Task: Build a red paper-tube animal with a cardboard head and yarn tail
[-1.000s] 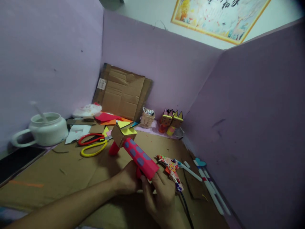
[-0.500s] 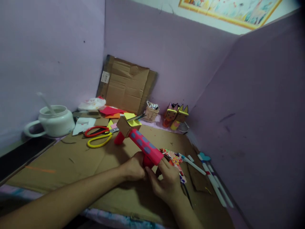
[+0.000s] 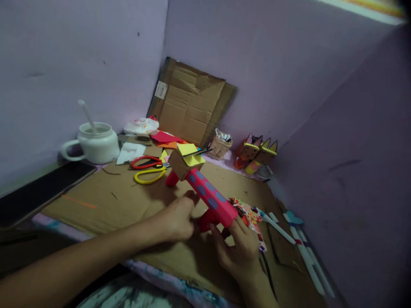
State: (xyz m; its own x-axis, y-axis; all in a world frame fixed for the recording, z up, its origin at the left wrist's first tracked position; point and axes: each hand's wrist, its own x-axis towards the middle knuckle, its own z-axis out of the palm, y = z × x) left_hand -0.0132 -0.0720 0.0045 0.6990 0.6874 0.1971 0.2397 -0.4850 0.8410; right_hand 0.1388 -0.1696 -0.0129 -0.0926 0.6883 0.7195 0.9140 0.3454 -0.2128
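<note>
Figure (image 3: 210, 199) of paper and cardboard slants across the middle of the work surface, directly in front of the person. Its body is a long red tube (image 3: 221, 210), smooth and dotted with dull blue-purple ovals, sloping down toward the person from an angular brown cardboard box (image 3: 178, 164). Bright yellow paper (image 3: 188, 149) covers the box's top, and a short red leg (image 3: 171, 179) shows below it. Underneath spreads a flat cardboard sheet (image 3: 150, 199), creased and matte. Scissors (image 3: 149, 176) with looped red and yellow handles lie just left of the box; farther left sits a rounded, glossy white mug (image 3: 100, 147). Right of the tube lies a flower-patterned glue gun (image 3: 252, 215). The right hand (image 3: 240, 246) reaches up from the lower right, knuckles bent, fingers at the tube's near end and thumb lower, clamped on the figure. The left forearm (image 3: 96, 254) stretches in from the lower left; the left hand (image 3: 180, 217) curls beside the figure's underside, fingertips hidden, so I cannot tell whether it grips.
</note>
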